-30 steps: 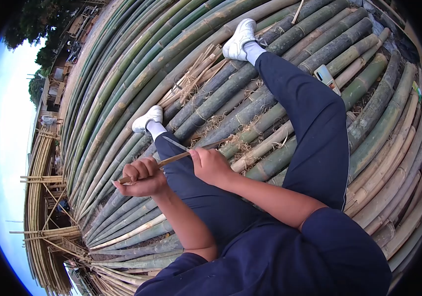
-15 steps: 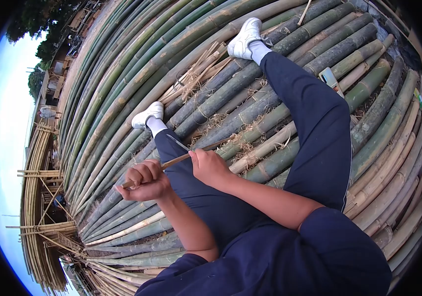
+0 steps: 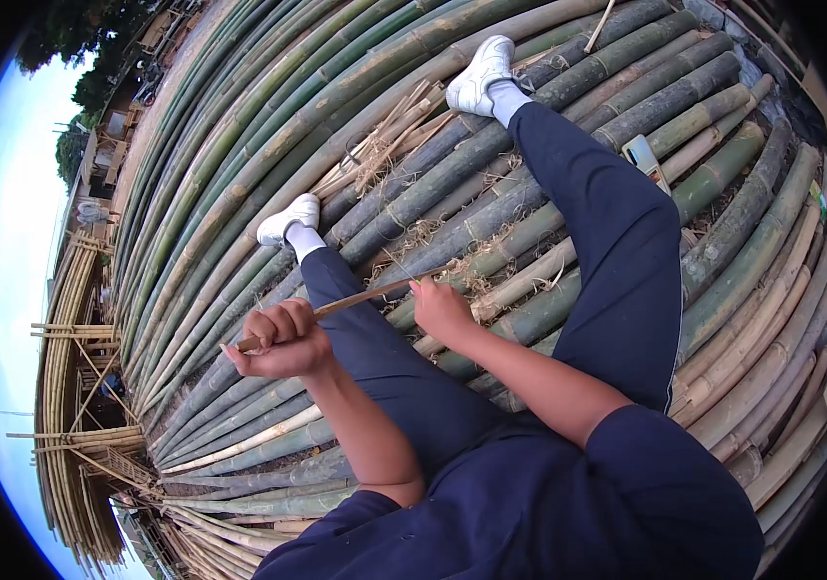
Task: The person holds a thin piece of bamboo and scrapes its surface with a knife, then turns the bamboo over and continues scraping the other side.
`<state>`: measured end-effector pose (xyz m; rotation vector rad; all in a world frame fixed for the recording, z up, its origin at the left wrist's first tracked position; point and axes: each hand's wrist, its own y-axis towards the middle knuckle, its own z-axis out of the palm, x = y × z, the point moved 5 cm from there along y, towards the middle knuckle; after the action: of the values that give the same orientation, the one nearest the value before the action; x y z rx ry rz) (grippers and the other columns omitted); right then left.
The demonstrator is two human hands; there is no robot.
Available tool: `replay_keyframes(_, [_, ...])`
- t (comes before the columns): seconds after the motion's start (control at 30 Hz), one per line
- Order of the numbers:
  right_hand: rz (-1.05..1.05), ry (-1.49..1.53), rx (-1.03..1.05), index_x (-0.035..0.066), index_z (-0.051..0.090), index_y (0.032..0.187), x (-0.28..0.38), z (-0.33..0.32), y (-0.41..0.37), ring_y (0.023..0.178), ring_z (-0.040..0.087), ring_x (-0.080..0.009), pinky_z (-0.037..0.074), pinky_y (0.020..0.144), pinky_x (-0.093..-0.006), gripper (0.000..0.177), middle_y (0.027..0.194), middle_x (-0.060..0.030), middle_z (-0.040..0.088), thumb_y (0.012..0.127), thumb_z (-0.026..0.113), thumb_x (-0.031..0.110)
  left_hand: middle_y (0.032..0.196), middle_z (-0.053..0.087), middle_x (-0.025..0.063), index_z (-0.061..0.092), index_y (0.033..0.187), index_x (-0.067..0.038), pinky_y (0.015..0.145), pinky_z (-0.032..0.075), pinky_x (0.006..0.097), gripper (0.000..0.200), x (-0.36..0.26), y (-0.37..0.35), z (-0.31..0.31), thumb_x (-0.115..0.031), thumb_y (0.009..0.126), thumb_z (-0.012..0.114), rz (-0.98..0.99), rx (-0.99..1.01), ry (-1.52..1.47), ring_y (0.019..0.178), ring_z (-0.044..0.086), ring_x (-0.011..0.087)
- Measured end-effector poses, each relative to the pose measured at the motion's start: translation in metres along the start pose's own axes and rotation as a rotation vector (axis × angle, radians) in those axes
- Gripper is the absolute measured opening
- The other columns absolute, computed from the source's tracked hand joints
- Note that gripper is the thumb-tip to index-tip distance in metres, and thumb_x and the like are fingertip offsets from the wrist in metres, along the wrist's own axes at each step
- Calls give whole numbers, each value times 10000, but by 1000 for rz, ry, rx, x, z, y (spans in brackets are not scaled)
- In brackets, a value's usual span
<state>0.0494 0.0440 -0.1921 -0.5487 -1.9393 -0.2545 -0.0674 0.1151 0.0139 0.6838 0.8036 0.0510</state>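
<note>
My left hand (image 3: 285,338) is closed in a fist around one end of a narrow bamboo strip (image 3: 360,299), which slants up to the right across my lap. Farther along the strip, my right hand (image 3: 443,311) is closed near its other end. A thin greyish blade (image 3: 400,266) sticks out from the right fingers, seemingly a small knife seen almost edge-on; its handle is hidden in the hand. Curled bamboo shavings (image 3: 476,266) lie on the poles beyond the right hand.
Rows of green and grey bamboo poles (image 3: 336,92) lie beneath and around my outstretched legs. A bunch of split strips (image 3: 384,145) rests between my white shoes. A phone (image 3: 642,158) lies beside my right knee. Upright racks of poles (image 3: 70,387) stand at the far left.
My right hand has slid right along the strip, away from my left hand, with the blade moving along. The left hand keeps its hold almost in place.
</note>
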Motion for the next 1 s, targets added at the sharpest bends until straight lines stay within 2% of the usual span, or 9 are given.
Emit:
replay_keyframes(0.07, [188,-36,91,-31,619,817,-80,13,16,742,637,-445,509,668,-520,407,731,-282,627,987,414,276,407,192,-22,237,561,-169,356,79,262,552,-2,1,0,-571,935,302,-1,15,-30,350,127,80])
replay_keyframes(0.1, [194,-84,124,-31,632,859,-78,12,20,752,645,-433,516,683,-514,413,742,-265,638,993,399,283,407,190,-24,235,561,-169,351,79,261,558,-1,0,3,-577,935,300,-7,31,-9,347,125,80])
replay_keyframes(0.13, [202,-131,155,-30,644,902,-63,-1,21,763,653,-422,522,699,-508,424,752,-248,648,998,384,290,407,188,-25,232,560,-170,347,79,259,563,1,0,7,-583,936,298,-15,48,11,344,123,80])
replay_keyframes(0.27, [-142,175,95,-29,619,809,86,-39,-5,773,626,-456,500,714,-526,422,744,-289,621,988,402,285,409,189,-28,243,556,-166,343,78,261,568,4,-2,18,-580,941,293,-16,110,-4,340,114,82])
replay_keyframes(0.4, [-65,174,125,-20,604,777,77,-37,-1,776,615,-466,491,720,-527,419,754,-292,617,985,408,287,410,188,-30,246,556,-165,352,68,262,562,6,-4,20,-572,941,296,-11,73,-12,350,104,81])
replay_keyframes(0.47, [-221,342,79,-28,565,755,66,-25,8,706,587,-482,467,641,-535,402,673,-272,586,984,423,271,411,187,-30,243,558,-166,353,69,263,561,4,-1,15,-574,938,300,-9,64,-18,351,106,81])
replay_keyframes(0.5, [-186,280,113,-11,594,795,65,-20,8,765,614,-464,492,690,-535,404,746,-268,624,987,408,292,411,186,-30,240,559,-166,354,70,263,560,2,-2,10,-575,935,303,-15,45,-15,352,107,81])
replay_keyframes(0.8, [-210,221,80,-9,599,827,66,-20,-6,776,620,-463,497,691,-533,414,773,-275,632,981,418,330,405,194,-22,230,558,-170,363,78,268,559,-9,-10,0,-584,926,307,-41,59,4,350,114,89])
replay_keyframes(1.0, [-168,179,195,-12,613,797,59,-47,-7,821,615,-458,484,751,-527,442,790,-263,637,982,404,331,458,221,-15,264,572,-147,453,157,308,547,-12,-20,22,-548,942,292,-87,150,34,419,148,125])
